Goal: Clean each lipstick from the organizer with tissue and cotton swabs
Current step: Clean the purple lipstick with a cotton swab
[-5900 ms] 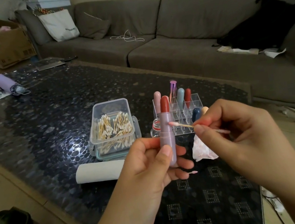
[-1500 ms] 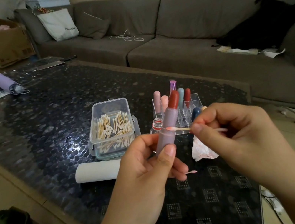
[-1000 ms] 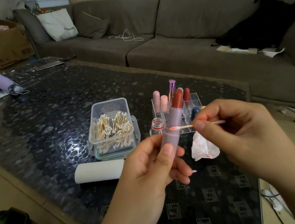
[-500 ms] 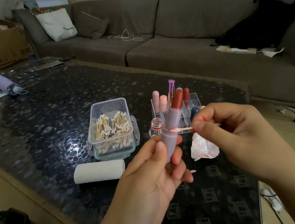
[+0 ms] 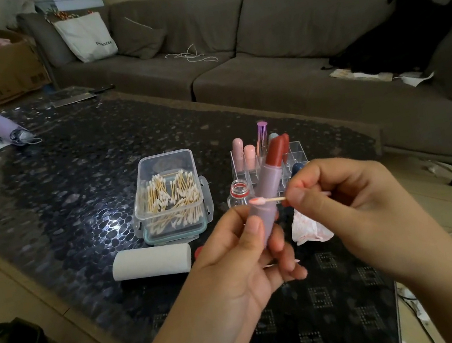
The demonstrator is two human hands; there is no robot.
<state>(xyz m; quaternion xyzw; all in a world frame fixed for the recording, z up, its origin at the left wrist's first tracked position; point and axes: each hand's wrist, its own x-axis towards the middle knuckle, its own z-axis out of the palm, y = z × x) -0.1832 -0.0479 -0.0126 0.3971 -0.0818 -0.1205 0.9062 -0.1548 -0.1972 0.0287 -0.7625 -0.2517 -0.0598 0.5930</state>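
Swab box (image 5: 169,194) left of organizer (image 5: 296,153)

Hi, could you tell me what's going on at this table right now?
A person is cleaning a lipstick. The left hand holds its lilac tube tilted, red stick exposed, while the right hand pinches a cotton swab whose pink-stained tip lies across the tube. Behind stand the organizer with more lipsticks, an open box of swabs, and a tissue roll.

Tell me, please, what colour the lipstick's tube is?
Pale lilac, with a brick-red bullet; the head view shows the lipstick clearly.
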